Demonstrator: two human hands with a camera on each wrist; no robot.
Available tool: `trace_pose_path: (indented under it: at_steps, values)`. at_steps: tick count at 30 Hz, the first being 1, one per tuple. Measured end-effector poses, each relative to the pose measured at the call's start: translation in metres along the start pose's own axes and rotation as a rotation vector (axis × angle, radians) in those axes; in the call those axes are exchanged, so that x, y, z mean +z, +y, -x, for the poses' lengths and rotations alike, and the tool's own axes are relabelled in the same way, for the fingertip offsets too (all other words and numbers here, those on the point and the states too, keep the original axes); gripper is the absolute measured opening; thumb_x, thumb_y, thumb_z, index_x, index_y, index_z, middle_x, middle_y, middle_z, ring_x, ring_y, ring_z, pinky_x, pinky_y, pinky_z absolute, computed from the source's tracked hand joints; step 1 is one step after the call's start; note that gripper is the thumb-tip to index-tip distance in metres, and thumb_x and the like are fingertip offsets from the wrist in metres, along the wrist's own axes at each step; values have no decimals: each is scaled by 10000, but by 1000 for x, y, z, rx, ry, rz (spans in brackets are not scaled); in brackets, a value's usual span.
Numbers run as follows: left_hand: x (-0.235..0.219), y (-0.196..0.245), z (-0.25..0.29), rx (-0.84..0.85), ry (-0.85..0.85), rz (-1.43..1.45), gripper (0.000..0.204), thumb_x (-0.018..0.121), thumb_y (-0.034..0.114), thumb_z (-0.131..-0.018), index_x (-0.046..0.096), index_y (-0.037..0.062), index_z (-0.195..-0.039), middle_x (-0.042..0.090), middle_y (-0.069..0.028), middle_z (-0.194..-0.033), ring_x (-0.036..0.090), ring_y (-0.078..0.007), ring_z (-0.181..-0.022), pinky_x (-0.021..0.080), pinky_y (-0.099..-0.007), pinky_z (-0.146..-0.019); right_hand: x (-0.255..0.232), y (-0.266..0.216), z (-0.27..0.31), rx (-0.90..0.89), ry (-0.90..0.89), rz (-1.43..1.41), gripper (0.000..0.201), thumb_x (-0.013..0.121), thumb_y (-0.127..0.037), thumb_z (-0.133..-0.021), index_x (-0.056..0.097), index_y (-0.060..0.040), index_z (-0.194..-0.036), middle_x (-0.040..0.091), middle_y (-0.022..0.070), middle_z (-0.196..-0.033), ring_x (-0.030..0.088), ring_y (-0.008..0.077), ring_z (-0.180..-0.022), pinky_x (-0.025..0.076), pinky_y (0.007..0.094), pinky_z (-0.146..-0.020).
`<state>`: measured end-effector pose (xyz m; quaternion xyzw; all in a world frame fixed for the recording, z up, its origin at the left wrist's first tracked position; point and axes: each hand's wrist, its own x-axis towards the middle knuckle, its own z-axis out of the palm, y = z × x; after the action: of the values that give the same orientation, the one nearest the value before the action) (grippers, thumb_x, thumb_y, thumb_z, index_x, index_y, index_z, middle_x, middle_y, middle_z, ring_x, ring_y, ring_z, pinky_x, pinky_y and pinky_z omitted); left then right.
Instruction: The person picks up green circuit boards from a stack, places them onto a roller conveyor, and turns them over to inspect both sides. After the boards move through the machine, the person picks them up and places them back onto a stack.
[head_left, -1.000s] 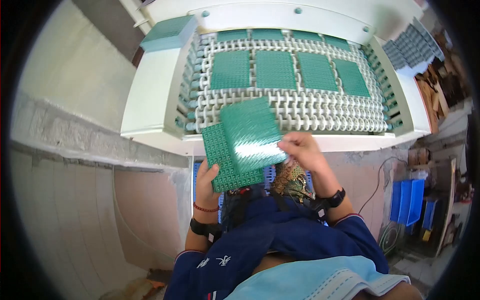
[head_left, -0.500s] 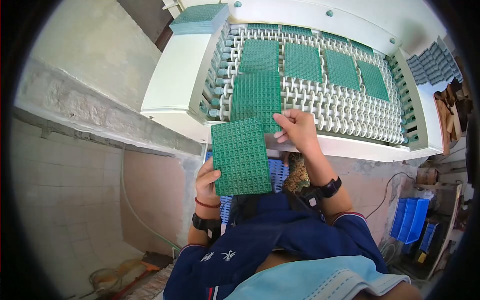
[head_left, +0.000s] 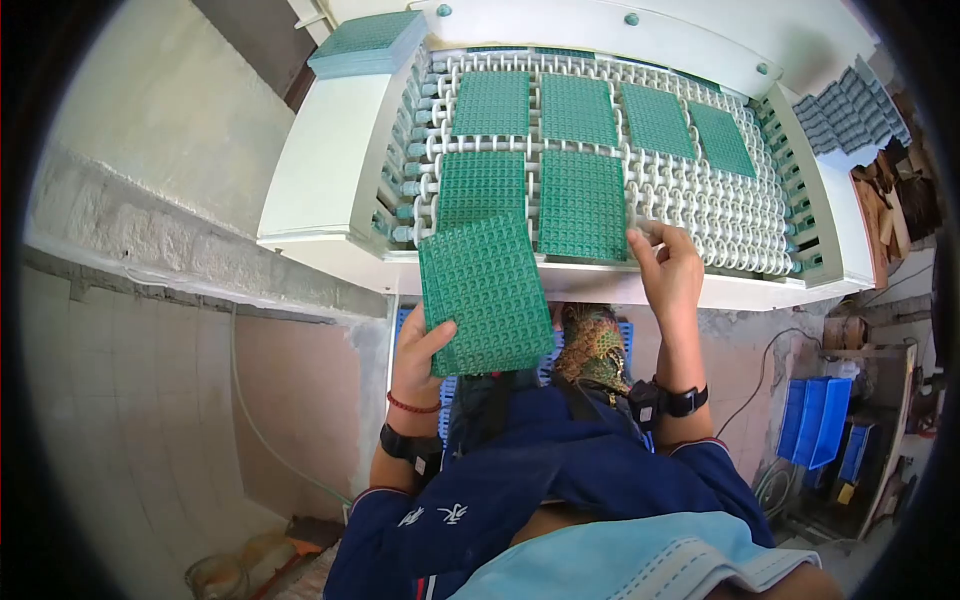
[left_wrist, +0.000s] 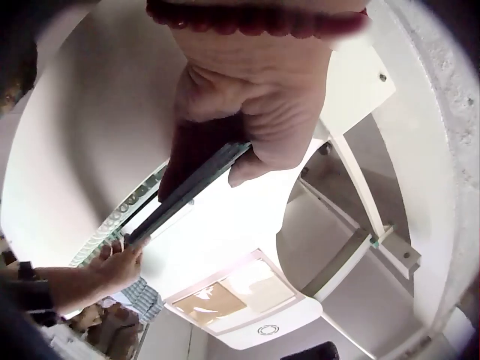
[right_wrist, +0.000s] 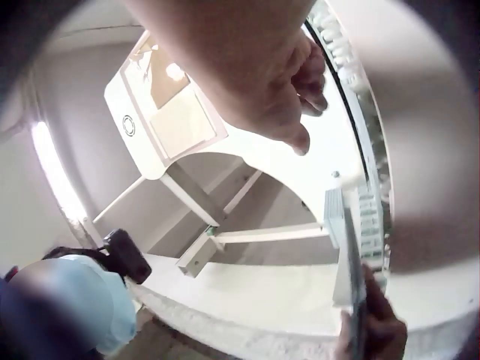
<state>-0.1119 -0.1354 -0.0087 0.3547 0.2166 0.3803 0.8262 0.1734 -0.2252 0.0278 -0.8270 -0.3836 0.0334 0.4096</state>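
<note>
The white machine frame [head_left: 310, 180] is the largest thing, its far side cut off by the top of the head view. Inside it lies the roller bed [head_left: 715, 215], bearing a middle row of four green panels [head_left: 578, 110] from 12 to 2 o'clock of the held stack; panels behind them are mostly hidden under the frame. The held stack [head_left: 485, 295] of green panels tilts over the bed's front edge, its sheet count hard to make out. It covers the lower part of the front left panel [head_left: 482, 180], at 12 o'clock; the front right panel [head_left: 583, 205] lies at about 1 o'clock.

The left hand [head_left: 415, 355], at the stack's 8 o'clock, is clamped on it, thumb on the upper face, fingers hidden beneath. The right hand [head_left: 672, 275], at 3 o'clock and well apart from the left, has loosely bent fingers and grips nothing visible. Its fingertips are beside the front right panel's edge; whether they touch cannot be told.
</note>
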Motion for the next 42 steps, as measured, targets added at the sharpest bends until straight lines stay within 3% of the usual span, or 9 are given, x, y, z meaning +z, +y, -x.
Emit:
trace_pose_path:
  at_steps: [3, 4, 6, 13, 19, 24, 26, 30, 42]
  values:
    - [14, -6, -15, 7, -44, -70, 512, 580, 89, -836, 386, -86, -1277, 545, -172, -1191, 571, -233, -1038, 453, -358, -912, -4, -2, 14, -2, -44, -177, 330, 761, -268, -747, 668, -3, -922, 638, 58, -708, 532, 115, -552, 452, 264, -526]
    - [20, -8, -19, 13, -70, -98, 513, 583, 92, -839, 385, -84, -1278, 545, -169, -1192, 570, -232, -1038, 452, -360, -915, 5, -13, 28, -14, -393, -536, 287, 740, -236, -782, 660, -1, -926, 617, 25, -691, 523, 77, -547, 443, 234, -482]
    - [30, -13, -25, 17, -84, -87, 504, 582, 101, -847, 389, -83, -1275, 544, -169, -1195, 568, -232, -1042, 452, -364, -917, 16, -9, 36, 261, -681, -734, 235, 700, -197, -822, 652, 4, -934, 599, 6, -689, 518, 49, -540, 449, 207, -437]
    - [19, -15, -24, 25, -88, -37, 498, 550, 115, -867, 380, -78, -1293, 534, -182, -1213, 561, -251, -1069, 444, -376, -932, -35, 57, -24, 287, -177, -673, 191, 646, -185, -851, 680, 3, -870, 586, 7, -644, 495, 64, -460, 427, 197, -374]
    - [14, -10, -16, 7, -118, 130, 499, 475, 143, -854, 384, -121, -1268, 539, -212, -1196, 570, -265, -1059, 442, -355, -929, -73, 106, -62, 95, 196, 63, 234, 683, -191, -799, 692, 33, -867, 656, 79, -658, 573, 102, -562, 457, 265, -536]
    - [-3, -7, -11, 6, -138, 141, 489, 472, 113, -840, 392, -125, -1259, 545, -220, -1188, 575, -273, -1049, 446, -367, -925, -137, 163, -88, 319, 168, 85, 250, 686, -211, -784, 695, 11, -900, 674, 126, -696, 602, 145, -613, 476, 290, -620]
    - [-6, -9, -12, -2, -156, 130, 479, 493, 96, -840, 401, -113, -1261, 549, -211, -1189, 572, -276, -1055, 449, -374, -921, -145, 176, -87, 230, 235, 229, 249, 688, -223, -782, 700, -5, -903, 676, 143, -735, 625, 182, -639, 484, 303, -636]
    - [8, -14, -16, 14, -121, 111, 459, 517, 97, -859, 409, -104, -1257, 554, -203, -1184, 577, -268, -1044, 457, -369, -909, -131, 161, -77, 105, 363, 277, 246, 699, -239, -777, 705, -33, -912, 675, 158, -821, 648, 229, -701, 494, 313, -659]
    - [8, -15, -11, 4, -83, 26, 473, 555, 110, -868, 404, -81, -1274, 548, -173, -1195, 569, -238, -1050, 460, -352, -903, 1, 21, -34, -551, 79, 61, 179, 719, -143, -725, 676, -45, -869, 635, 111, -924, 602, 285, -857, 489, 368, -741]
